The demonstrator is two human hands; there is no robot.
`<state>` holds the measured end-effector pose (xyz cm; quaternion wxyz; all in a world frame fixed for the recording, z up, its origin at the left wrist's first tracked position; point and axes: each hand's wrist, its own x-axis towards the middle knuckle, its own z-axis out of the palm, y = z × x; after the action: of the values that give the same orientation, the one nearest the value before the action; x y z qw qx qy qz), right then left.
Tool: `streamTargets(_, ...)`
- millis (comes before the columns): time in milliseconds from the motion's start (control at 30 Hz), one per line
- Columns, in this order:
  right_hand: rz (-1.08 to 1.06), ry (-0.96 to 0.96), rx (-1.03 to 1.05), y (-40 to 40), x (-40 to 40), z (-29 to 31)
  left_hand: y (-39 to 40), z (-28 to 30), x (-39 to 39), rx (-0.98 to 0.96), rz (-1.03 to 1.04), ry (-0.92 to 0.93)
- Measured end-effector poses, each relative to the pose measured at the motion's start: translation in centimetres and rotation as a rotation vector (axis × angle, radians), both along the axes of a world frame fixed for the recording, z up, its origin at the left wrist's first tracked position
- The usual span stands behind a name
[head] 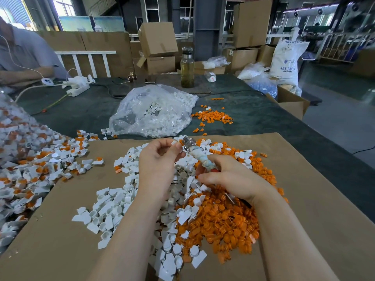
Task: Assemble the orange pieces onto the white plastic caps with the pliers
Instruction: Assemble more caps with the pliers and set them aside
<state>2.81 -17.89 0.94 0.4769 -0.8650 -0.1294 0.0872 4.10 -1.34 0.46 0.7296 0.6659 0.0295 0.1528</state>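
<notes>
A heap of white plastic caps [113, 201] and loose orange plastic pieces [225, 220] crowds the middle of the brown cardboard sheet [316, 199], whose right side and near-left corner lie bare. Beyond it, a clear plastic bag of white parts [152, 112] blocks the way.

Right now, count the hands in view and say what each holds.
2. The left hand pinches a white cap; the right hand grips the pliers. The neighbour's hands look hidden.
</notes>
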Motion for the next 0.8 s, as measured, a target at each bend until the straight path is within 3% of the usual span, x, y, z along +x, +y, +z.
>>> streamTargets(633,-0.034,-0.165,-0.104,2.1,0.4,-0.8,0.8,0.5,0.4,-0.092,0.000,0.018)
streamTargets(800,-0.106,-0.298,-0.208,2.1,0.6,-1.4,3.6,0.6,0.6,-0.338,0.028,0.168)
